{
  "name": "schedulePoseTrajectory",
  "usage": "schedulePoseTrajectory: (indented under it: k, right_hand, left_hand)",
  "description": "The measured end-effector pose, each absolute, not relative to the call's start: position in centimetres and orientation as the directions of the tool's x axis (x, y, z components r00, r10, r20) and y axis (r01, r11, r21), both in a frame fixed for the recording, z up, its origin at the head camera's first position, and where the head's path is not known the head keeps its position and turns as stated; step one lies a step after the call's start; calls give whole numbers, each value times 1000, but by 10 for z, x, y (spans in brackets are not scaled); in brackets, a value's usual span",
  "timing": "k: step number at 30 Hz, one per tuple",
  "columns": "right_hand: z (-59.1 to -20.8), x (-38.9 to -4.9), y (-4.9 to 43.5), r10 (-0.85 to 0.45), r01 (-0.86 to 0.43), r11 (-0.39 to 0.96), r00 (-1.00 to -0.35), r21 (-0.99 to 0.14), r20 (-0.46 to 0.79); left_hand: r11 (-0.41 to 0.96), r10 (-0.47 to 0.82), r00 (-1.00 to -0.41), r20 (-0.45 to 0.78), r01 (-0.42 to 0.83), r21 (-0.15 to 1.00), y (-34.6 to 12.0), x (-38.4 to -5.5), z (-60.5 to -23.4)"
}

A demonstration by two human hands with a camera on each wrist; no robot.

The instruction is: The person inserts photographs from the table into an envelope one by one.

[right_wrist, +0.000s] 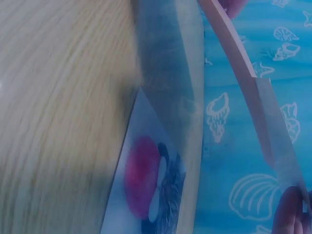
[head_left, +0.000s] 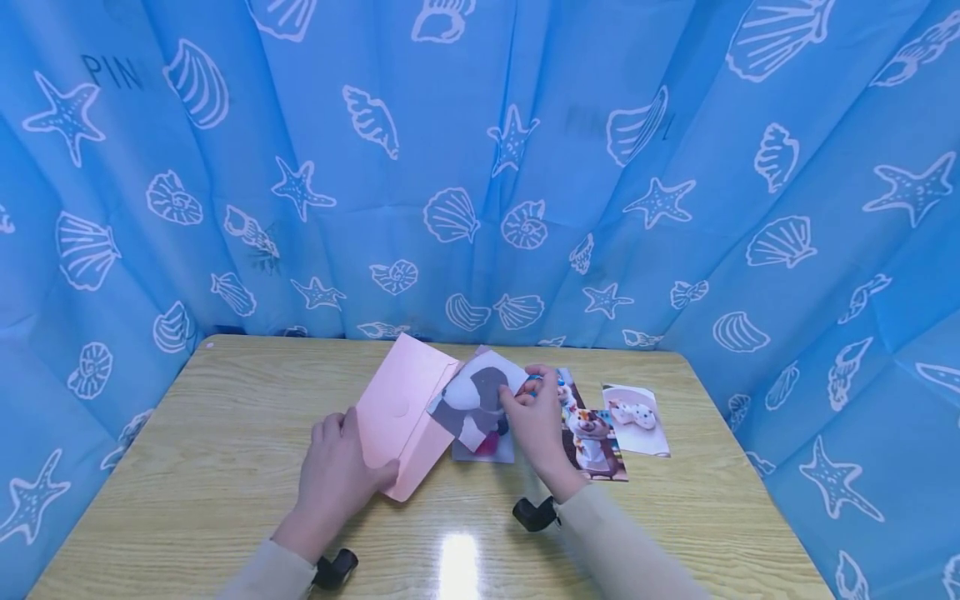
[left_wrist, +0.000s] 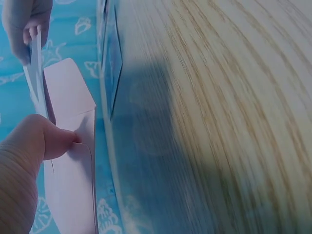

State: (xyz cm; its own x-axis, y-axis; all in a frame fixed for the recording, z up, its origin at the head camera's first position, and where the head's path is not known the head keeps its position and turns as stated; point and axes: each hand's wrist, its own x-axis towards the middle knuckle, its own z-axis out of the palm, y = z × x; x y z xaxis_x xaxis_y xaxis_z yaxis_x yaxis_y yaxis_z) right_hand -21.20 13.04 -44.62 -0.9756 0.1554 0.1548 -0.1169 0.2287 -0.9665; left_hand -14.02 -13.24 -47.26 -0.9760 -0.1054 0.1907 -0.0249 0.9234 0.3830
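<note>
A pink envelope point(head_left: 393, 400) is held up off the table by my left hand point(head_left: 337, 467), with the thumb point(left_wrist: 48, 139) pressing on its near side. Its flap point(left_wrist: 68, 85) stands unfolded in the left wrist view. My right hand point(head_left: 536, 425) pinches a photo print point(head_left: 472, 392) with a grey and white picture by its right edge. The print's left part overlaps the envelope's flap side; whether any of it is inside, I cannot tell. Below it, another print point(right_wrist: 141, 180) with a pink round shape lies on the table.
To the right lie a print of a dressed toy animal point(head_left: 592, 446), a print with a white spotted item point(head_left: 637, 421) and a partly covered print point(head_left: 566, 387). The wooden table point(head_left: 225, 458) meets a blue shell-patterned curtain point(head_left: 480, 167). Black wrist mounts point(head_left: 534, 514) sit under the forearms.
</note>
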Motion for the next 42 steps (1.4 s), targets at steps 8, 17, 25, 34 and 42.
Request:
schedulePoseTrajectory:
  k: [8, 17, 25, 34, 42]
  right_hand:
    - [-456, -210, 119, 136, -118, 284, -977, -951, 161]
    - [-459, -209, 115, 66, -98, 331, -990, -939, 127]
    - [-454, -208, 110, 19, -110, 322, -992, -940, 123]
    - [-453, -209, 108, -15, -107, 345, -994, -933, 108]
    - [-445, -201, 102, -48, -168, 327, -986, -930, 162]
  left_hand:
    - [920, -110, -975, 191, -28, 390, -128, -140, -471]
    - [925, -96, -977, 191, -17, 379, -125, -142, -469]
    - [925, -100, -978, 183, -23, 380, -124, -143, -470]
    - [923, -94, -976, 197, -11, 384, -122, -143, -472]
    - [932, -98, -975, 200, -20, 362, -122, -145, -473]
